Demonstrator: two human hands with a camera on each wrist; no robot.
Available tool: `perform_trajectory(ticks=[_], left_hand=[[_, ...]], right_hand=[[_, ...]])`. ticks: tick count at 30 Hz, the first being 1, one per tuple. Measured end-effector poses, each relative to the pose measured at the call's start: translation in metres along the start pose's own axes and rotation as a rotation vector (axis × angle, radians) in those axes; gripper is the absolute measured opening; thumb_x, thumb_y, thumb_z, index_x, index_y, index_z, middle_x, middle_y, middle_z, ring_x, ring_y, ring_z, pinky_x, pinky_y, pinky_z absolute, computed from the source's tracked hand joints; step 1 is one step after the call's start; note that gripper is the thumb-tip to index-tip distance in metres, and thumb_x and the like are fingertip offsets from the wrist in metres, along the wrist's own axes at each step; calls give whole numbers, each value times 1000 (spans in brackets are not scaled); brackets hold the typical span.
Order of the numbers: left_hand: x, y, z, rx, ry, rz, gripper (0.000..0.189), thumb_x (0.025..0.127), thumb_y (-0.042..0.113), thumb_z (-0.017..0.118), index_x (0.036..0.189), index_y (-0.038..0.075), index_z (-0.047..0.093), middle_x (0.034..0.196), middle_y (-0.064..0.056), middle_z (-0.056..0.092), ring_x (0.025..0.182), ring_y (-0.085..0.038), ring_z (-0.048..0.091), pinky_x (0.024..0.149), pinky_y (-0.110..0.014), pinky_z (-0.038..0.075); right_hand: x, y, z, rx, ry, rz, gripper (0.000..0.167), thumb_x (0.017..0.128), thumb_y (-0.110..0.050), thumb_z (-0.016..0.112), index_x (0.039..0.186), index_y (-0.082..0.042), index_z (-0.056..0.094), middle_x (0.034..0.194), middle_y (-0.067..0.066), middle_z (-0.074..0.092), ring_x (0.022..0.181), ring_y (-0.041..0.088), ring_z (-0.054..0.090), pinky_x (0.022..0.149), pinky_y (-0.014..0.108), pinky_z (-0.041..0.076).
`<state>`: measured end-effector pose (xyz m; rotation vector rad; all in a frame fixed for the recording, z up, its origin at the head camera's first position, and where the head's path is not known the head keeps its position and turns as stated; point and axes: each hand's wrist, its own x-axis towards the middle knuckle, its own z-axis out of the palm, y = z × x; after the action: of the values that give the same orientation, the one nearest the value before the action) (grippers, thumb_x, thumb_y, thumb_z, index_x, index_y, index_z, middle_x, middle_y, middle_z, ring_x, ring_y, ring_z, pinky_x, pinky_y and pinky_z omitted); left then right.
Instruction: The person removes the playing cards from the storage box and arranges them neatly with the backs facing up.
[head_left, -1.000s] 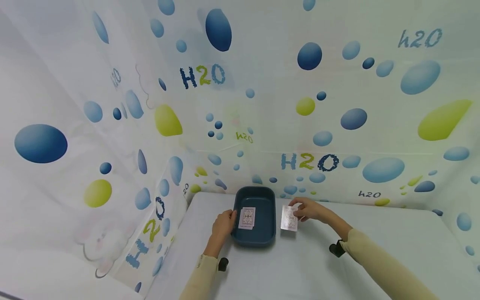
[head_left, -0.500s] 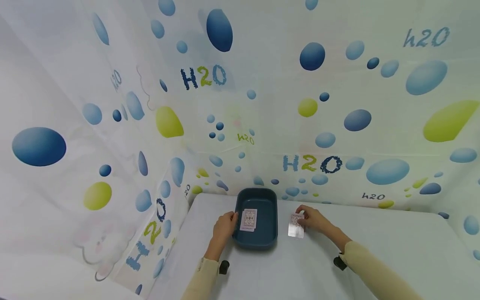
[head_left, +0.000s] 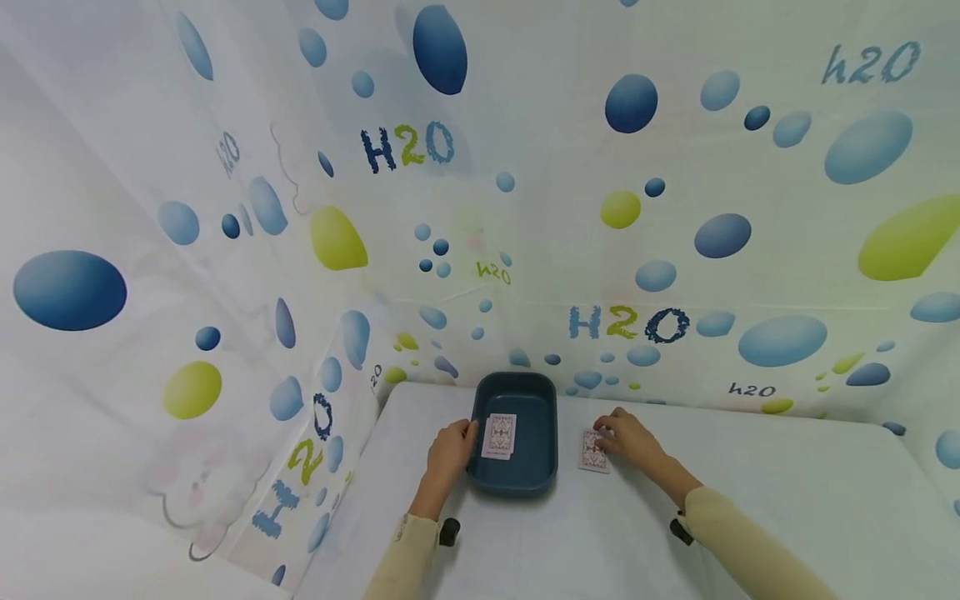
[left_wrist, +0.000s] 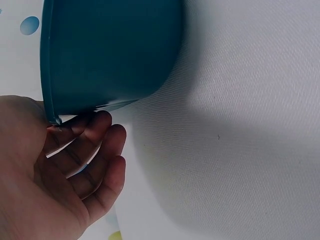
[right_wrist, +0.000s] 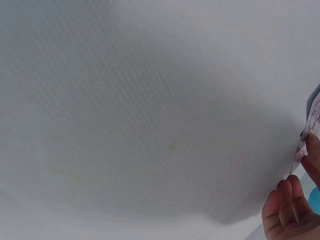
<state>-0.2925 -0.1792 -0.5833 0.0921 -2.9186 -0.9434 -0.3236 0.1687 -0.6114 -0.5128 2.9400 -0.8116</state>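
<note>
My left hand (head_left: 452, 452) grips the left rim of a dark teal plastic tray (head_left: 535, 446). In the left wrist view its fingers (left_wrist: 102, 160) curl under the tray's rim, against the outer wall. Inside the tray, toward its left side, lie overlapping playing cards (head_left: 499, 435), patterned backs up. To the right of the tray, my right hand (head_left: 633, 440) pinches a playing card (head_left: 593, 454) by its right part, close over the tabletop. The right wrist view catches only the edge of that card (right_wrist: 313, 122), with thumb and fingers around it.
A white cloth covers the table (head_left: 720, 467). Behind and to the left hangs a white curtain (head_left: 540, 250) printed with blue and green drops and H2O lettering. Small black devices (head_left: 449, 532) sit at both wrists.
My right hand has moved the card rightward and slightly nearer, away from the tray, and its shiny glare is gone. My left hand keeps its grip on the tray.
</note>
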Motion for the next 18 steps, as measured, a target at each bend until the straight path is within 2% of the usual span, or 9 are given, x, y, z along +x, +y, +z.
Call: perform_trajectory(ticks=[4,8,11,15,18], left_hand=[[-1,1,0,6,4,-3,38,105,32,50,75,11,55,64,-1,49,56,-15,46,51,-29,34],[-2,2,0,9,4,-3,37,105,31,50,74,11,55,64,-1,49,56,-15,45,51,-29,34],[-2,3,-1,4,1,-3,37,105,32,50,75,11,55,64,-1,49,57,-16,46,51,-29,34],[-2,3,-2,3,6,0,37,105,32,50,75,11,55,65,-1,49,57,-15,46,51,-29,34],[-3,3,-2,-3,6,-3,38,105,32,50,74,11,55,64,-1,49,57,-16,46,51,-29,34]], right_hand=[[-2,-2,-1,-5,1,4,22,89,-14,75,109,-6,71,102,10,60,96,27,61,89,48,52],[-3,-4,-5,-34,-8,-1,31,91,-17,73,118,-2,67,106,14,64,99,30,63,91,48,52],[-2,-8,-14,-83,1,-19,45,94,-22,70,129,3,59,120,23,64,112,39,62,97,52,50],[3,-22,-27,-155,23,-49,60,96,-31,68,140,5,50,140,28,54,129,46,52,106,57,42],[7,-36,-33,-222,57,-115,63,96,-35,68,142,3,49,142,26,53,131,45,52,106,59,42]])
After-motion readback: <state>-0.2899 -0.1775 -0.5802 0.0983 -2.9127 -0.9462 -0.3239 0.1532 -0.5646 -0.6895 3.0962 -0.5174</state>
